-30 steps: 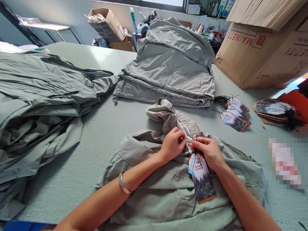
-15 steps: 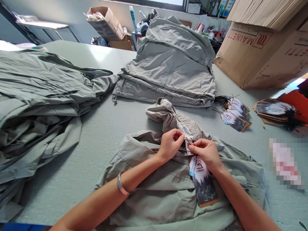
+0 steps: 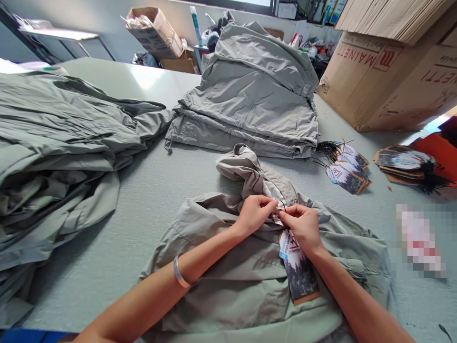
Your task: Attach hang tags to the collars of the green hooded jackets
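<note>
Rectangular cardboard hang tag with dark forest print (image 3: 298,267), lying on a crumpled sage-grey nylon jacket (image 3: 228,300), directly below both grips. Left grip (image 3: 254,215) and right grip (image 3: 299,226) clenched close together, pinching thin black cord (image 3: 282,205) at the tag's top. Beyond the grips, right: printed tags in a small pile (image 3: 348,174). Ahead: folded grey jackets (image 3: 246,100) on the pale green surface (image 3: 107,267).

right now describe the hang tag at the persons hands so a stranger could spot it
On the long worktable, find the crumpled sage-green jacket nearest the person. The tall hang tag lies on it just below the right hand, printed with dark trees; unlike the tags piled farther off, it lies alone.
</note>
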Demonstrator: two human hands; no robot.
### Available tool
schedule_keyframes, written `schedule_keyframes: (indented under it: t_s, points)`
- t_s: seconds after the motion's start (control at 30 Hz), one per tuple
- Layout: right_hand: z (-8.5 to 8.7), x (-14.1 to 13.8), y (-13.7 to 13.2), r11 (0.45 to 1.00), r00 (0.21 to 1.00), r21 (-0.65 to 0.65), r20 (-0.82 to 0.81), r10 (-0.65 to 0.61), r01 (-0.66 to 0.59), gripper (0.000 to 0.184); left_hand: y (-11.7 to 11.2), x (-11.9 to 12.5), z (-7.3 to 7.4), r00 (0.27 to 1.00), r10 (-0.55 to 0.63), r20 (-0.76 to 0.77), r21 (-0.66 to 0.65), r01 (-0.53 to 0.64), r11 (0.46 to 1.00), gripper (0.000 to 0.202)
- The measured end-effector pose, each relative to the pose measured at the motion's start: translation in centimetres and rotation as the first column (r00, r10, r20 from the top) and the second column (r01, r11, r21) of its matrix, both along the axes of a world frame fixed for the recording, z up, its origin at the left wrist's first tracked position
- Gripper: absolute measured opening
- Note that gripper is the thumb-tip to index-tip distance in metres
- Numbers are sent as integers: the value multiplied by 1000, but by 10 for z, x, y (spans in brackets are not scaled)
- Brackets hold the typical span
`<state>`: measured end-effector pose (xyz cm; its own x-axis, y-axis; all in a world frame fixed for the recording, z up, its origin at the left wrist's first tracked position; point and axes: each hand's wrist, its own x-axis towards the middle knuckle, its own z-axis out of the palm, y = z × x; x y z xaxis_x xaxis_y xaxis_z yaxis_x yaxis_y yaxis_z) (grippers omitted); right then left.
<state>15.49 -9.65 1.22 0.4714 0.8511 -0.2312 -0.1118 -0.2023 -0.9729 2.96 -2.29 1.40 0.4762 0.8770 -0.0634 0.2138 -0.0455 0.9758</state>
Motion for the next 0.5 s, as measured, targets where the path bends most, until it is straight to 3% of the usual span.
schedule_keyframes:
  t_s: [0.17, 0.27, 0.37, 0.5]
  points:
    - [-2, 5, 0, 997, 996, 35, -53, 75, -73, 29, 0, 4, -1, 992, 71, 103, -114, -59, 992, 23]
    - [1, 10, 1, 989, 987, 71, -85, 136, -130, 31, 0, 3, 3, 972, 156, 174, -77, -145, 986, 23]
    - [9, 15, 3, 981, 984, 113, -56, 167, -160, 31, 0, 1, 15, 950, 197, 242, 22, -208, 978, 22]
    - [29, 23, 10, 975, 988, 157, 42, 150, -155, 31, 1, 2, 41, 925, 148, 349, 31, -170, 985, 23]
